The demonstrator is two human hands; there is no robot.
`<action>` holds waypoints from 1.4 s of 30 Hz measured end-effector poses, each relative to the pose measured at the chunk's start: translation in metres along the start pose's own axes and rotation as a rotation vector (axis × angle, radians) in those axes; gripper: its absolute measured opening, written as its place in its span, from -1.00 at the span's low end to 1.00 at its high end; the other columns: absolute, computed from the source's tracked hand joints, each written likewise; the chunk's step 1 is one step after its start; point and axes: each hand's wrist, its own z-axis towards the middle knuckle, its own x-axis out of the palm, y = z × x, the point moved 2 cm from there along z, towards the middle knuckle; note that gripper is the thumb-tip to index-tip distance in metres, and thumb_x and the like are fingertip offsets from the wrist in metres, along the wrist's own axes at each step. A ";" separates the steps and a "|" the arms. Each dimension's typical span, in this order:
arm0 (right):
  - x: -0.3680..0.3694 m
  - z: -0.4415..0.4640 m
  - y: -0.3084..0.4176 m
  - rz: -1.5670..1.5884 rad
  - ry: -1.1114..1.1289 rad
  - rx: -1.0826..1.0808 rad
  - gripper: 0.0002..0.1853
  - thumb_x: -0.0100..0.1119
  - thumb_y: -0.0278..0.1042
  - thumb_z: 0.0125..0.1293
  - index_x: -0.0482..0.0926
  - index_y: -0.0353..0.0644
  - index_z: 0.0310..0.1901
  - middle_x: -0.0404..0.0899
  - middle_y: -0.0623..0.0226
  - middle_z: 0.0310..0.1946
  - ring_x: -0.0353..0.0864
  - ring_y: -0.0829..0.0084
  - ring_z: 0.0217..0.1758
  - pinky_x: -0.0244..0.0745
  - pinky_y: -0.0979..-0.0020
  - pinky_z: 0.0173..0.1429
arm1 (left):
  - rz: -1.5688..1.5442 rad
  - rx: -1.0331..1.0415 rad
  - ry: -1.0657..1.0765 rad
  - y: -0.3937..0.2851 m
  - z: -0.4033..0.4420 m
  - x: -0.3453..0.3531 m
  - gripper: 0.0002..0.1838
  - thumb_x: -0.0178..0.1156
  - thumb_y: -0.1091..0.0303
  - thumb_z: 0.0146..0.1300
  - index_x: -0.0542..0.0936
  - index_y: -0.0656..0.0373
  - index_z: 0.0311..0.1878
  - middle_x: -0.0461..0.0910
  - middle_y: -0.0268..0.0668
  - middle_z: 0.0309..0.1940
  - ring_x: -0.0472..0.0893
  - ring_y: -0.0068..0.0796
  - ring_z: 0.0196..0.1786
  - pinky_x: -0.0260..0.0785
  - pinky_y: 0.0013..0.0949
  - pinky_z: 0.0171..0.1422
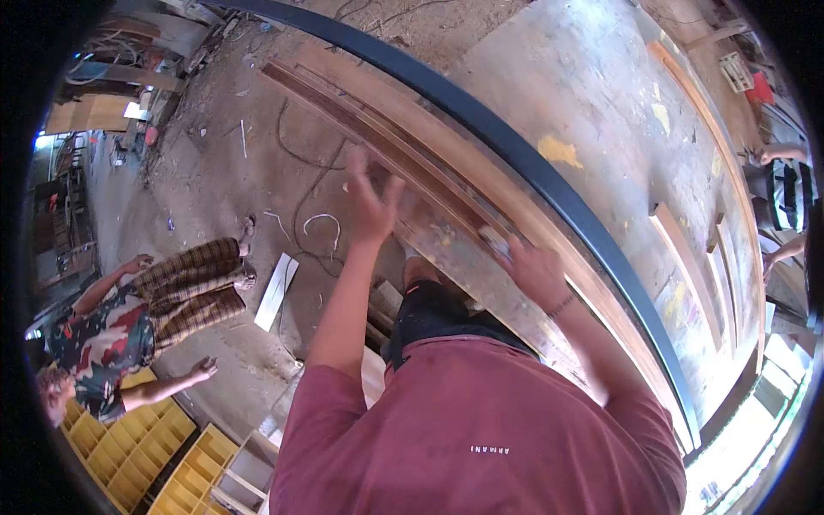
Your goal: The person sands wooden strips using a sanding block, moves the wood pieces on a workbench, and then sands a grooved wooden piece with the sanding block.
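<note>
Apparently work is under way, how much remains unclear: along the paint-stained table (pixel 601 77) lies a long reddish-brown board (pixel 412 169); beside it the left hand (pixel 376 204), blurred, spreads empty fingers; the right (pixel 534 273) pinches a small pale thing (pixel 493 237) against the wood.

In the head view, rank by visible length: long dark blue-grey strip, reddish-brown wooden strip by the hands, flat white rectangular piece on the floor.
1. Long dark blue-grey strip
2. Reddish-brown wooden strip
3. Flat white rectangular piece
Real sizes may differ.
</note>
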 end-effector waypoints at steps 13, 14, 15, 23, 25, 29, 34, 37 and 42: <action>-0.023 0.180 0.119 -0.040 0.015 -0.001 -0.54 0.13 0.22 0.63 0.53 -0.07 0.12 0.74 0.10 -0.50 0.81 -0.01 -0.39 0.63 -0.02 -0.32 | -1.137 -0.959 -0.134 0.154 0.141 -0.031 -0.26 0.24 -0.10 0.66 0.35 0.23 0.62 0.53 -0.29 0.41 0.57 -0.41 0.35 0.54 -0.24 0.39; -0.025 0.156 0.108 -0.058 0.072 0.040 -0.52 0.12 0.23 0.64 0.53 -0.07 0.15 0.74 0.11 -0.50 0.81 0.00 -0.38 0.64 -0.02 -0.30 | -1.106 -0.951 -0.095 0.152 0.140 -0.035 -0.28 0.25 -0.10 0.64 0.37 0.21 0.59 0.55 -0.29 0.36 0.59 -0.41 0.33 0.56 -0.25 0.37; -0.023 0.139 0.097 -0.076 0.129 0.081 -0.50 0.11 0.24 0.64 0.52 -0.07 0.18 0.75 0.11 -0.49 0.82 0.00 -0.38 0.65 -0.02 -0.29 | -1.074 -0.943 -0.057 0.153 0.140 -0.035 -0.30 0.27 -0.10 0.63 0.39 0.20 0.57 0.57 -0.30 0.32 0.61 -0.41 0.30 0.58 -0.26 0.34; -0.035 0.234 0.159 -0.018 0.031 0.044 -0.45 0.10 0.25 0.64 0.51 -0.11 0.26 0.77 0.11 -0.47 0.83 0.03 -0.36 0.65 -0.01 -0.29 | -1.052 -1.017 -0.064 0.151 0.131 -0.038 -0.38 0.31 -0.12 0.60 0.47 0.14 0.44 0.62 -0.31 0.20 0.69 -0.37 0.19 0.63 -0.23 0.25; -0.031 0.262 0.173 -0.020 -0.010 -0.004 -0.46 0.09 0.25 0.65 0.51 -0.10 0.26 0.77 0.12 -0.48 0.84 0.03 -0.36 0.64 -0.02 -0.30 | -1.080 -0.997 -0.024 0.149 0.132 -0.037 -0.38 0.31 -0.14 0.60 0.49 0.12 0.44 0.62 -0.32 0.22 0.68 -0.39 0.21 0.62 -0.25 0.24; -0.031 0.211 0.144 -0.002 0.074 0.068 -0.48 0.09 0.24 0.65 0.51 -0.08 0.24 0.75 0.12 -0.48 0.82 0.02 -0.36 0.62 -0.02 -0.29 | -1.013 -1.021 -0.061 0.141 0.137 -0.040 -0.36 0.31 -0.17 0.59 0.49 0.08 0.47 0.61 -0.33 0.26 0.66 -0.42 0.22 0.60 -0.29 0.21; 0.002 0.032 0.025 -0.111 0.286 0.168 -0.47 0.13 0.29 0.61 0.55 -0.07 0.16 0.78 0.08 -0.40 0.80 0.01 -0.30 0.63 -0.03 -0.11 | -1.013 -0.953 -0.015 0.152 0.151 -0.055 -0.32 0.32 -0.17 0.58 0.48 0.11 0.50 0.60 -0.34 0.23 0.65 -0.47 0.18 0.59 -0.33 0.18; 0.003 -0.018 -0.008 -0.102 0.294 0.228 -0.50 0.13 0.28 0.60 0.56 -0.06 0.09 0.80 0.07 -0.35 0.82 0.00 -0.28 0.64 -0.03 -0.05 | -1.003 -0.961 -0.048 0.148 0.165 -0.055 -0.34 0.32 -0.14 0.59 0.50 0.19 0.46 0.61 -0.31 0.20 0.65 -0.48 0.13 0.60 -0.30 0.17; -0.033 0.039 0.029 -0.016 0.275 0.170 -0.54 0.15 0.21 0.61 0.52 -0.09 0.03 0.80 0.09 -0.35 0.81 0.03 -0.29 0.64 -0.01 -0.09 | -0.944 -1.029 -0.046 0.165 0.191 -0.058 -0.36 0.32 -0.16 0.59 0.52 0.14 0.44 0.62 -0.37 0.17 0.64 -0.50 0.11 0.56 -0.32 0.15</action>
